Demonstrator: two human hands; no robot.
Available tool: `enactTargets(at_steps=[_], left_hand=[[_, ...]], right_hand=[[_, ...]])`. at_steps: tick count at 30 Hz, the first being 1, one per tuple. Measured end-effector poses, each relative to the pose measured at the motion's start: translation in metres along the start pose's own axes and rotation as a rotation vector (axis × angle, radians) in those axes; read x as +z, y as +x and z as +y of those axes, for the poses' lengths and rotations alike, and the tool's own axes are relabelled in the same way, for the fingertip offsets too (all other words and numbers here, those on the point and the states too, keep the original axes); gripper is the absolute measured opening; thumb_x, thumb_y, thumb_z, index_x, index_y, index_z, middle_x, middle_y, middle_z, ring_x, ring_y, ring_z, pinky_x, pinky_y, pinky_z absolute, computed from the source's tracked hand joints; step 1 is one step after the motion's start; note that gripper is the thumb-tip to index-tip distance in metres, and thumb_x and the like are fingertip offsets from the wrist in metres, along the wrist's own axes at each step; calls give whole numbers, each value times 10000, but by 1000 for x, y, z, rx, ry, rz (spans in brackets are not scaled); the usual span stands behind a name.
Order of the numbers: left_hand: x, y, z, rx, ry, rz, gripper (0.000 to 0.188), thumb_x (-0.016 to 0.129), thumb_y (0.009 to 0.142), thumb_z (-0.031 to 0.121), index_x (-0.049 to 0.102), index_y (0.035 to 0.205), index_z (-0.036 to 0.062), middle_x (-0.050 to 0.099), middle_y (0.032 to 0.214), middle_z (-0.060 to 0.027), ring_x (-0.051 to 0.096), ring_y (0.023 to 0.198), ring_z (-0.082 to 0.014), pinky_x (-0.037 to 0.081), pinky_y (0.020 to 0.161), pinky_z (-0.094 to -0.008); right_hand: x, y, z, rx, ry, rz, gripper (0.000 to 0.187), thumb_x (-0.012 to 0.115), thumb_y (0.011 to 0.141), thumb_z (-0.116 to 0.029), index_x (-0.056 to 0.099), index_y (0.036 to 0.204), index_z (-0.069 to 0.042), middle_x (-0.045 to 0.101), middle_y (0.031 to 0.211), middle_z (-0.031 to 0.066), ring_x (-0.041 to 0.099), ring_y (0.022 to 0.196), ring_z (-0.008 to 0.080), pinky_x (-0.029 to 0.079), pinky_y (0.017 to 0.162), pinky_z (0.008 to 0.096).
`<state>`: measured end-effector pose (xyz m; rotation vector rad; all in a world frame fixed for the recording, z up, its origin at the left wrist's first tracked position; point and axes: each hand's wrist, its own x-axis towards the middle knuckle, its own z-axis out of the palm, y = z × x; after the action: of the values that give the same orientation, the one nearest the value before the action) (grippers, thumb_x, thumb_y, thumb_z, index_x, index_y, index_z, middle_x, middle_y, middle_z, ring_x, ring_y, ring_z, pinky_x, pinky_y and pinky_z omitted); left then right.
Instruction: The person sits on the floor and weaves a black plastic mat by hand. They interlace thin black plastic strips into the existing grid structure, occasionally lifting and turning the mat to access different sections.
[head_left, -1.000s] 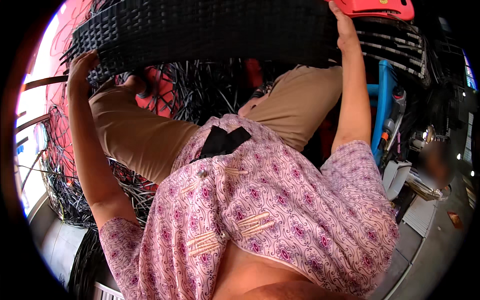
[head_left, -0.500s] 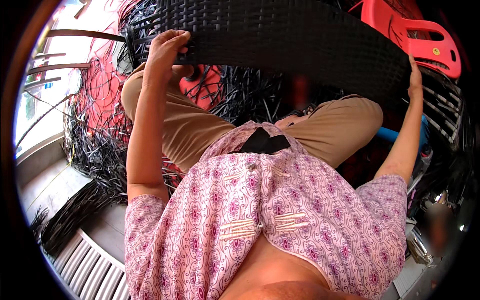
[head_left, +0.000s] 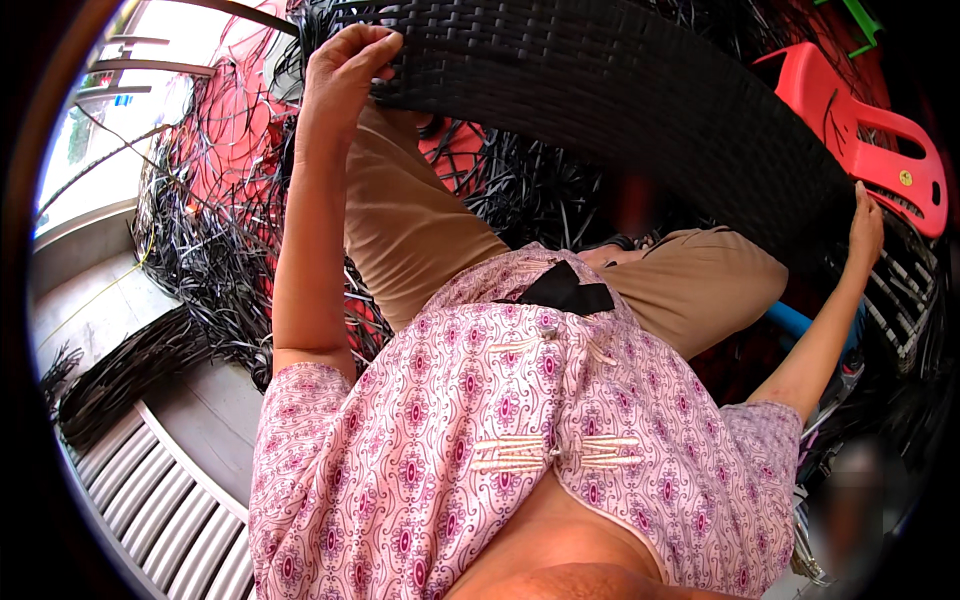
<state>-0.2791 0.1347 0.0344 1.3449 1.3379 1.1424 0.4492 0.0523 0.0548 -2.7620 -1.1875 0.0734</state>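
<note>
A long black woven panel (head_left: 560, 80), made of flat plastic strips, lies across the area in front of my crossed legs and slants down toward the right. Over its left end is my left hand (head_left: 345, 80), thumb and fingers pinched together; whatever is between the fingertips blends into the dark weave. At the panel's far right end my right hand (head_left: 867, 235) grips the edge, its fingers partly hidden. Loose black strips (head_left: 535, 185) lie heaped on the floor beneath the panel.
A red plastic chair (head_left: 860, 140) stands at the right, with a slatted white rack (head_left: 900, 300) beside it. More black strips (head_left: 215, 270) cover the red floor on the left, near a bundle of dark strips (head_left: 130, 370) and a white slatted piece (head_left: 170, 510).
The whole view has shifted, so the panel and chair sit further right. The panel slants more steeply down to the right. Both hands stay at its two ends, the left still pinched.
</note>
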Motion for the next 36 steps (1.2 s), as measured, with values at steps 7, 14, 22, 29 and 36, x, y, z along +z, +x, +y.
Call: enactTargets(at_steps=[7, 14, 22, 29, 36], left_hand=[[30, -27, 52, 205, 141, -1, 113, 713, 915, 134, 709, 970, 36, 665, 853, 36, 574, 755, -38, 470, 681, -206], [54, -45, 100, 322, 485, 61, 132, 710, 869, 130, 655, 887, 10, 607, 723, -65, 563, 620, -129, 452, 577, -289], [50, -38, 73, 327, 179, 0, 110, 695, 892, 117, 663, 878, 13, 603, 710, 2, 543, 642, -59, 441, 569, -242], [58, -7, 12, 184, 224, -26, 195, 693, 936, 187, 722, 1008, 8, 662, 801, 14, 608, 734, -53, 496, 688, -213], [101, -23, -16, 211, 869, 148, 243, 693, 870, 333, 757, 927, 106, 693, 976, -123, 697, 897, -332, 535, 796, -458]], right_hand=[[-30, -148, -239, -660, 944, 227, 323, 641, 979, -256, 711, 1181, -14, 723, 1171, 95, 664, 1073, 138, 487, 971, 263], [35, -259, -382, -1120, 1214, -563, 260, 617, 1002, -198, 724, 1117, 9, 746, 1002, 71, 687, 938, 131, 532, 874, 257], [61, -273, -389, -1013, 1379, -796, 182, 706, 943, -198, 757, 993, -30, 687, 792, -4, 606, 710, 55, 504, 662, 205], [70, -266, -368, -716, 1415, -706, 142, 743, 907, -172, 757, 917, -31, 640, 712, -22, 540, 620, 37, 437, 573, 186], [79, -272, -360, -572, 1505, -712, 137, 751, 902, -147, 747, 946, -18, 639, 725, -16, 526, 606, 38, 416, 552, 182]])
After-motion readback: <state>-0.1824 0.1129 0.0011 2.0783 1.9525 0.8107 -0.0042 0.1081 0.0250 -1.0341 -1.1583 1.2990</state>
